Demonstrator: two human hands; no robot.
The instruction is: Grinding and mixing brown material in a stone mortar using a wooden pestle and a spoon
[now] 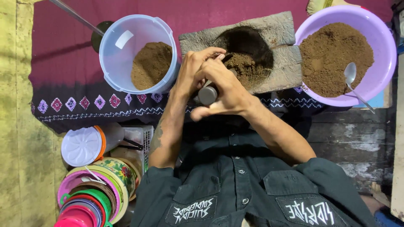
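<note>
Both hands were closed around a dark pestle (208, 94): the left hand (191, 69) gripped its upper part, the right hand (225, 92) wrapped the butt end. The tip sat in brown powder inside a stone mortar (277, 31) just beyond the hands (tip hidden by fingers). Left of the hands stood a clear tub (122, 38) of powder; to the right, a purple bowl (385, 50) holding powder and a spoon (351, 77). Stacked lids (90, 197) lay near the left elbow.
</note>
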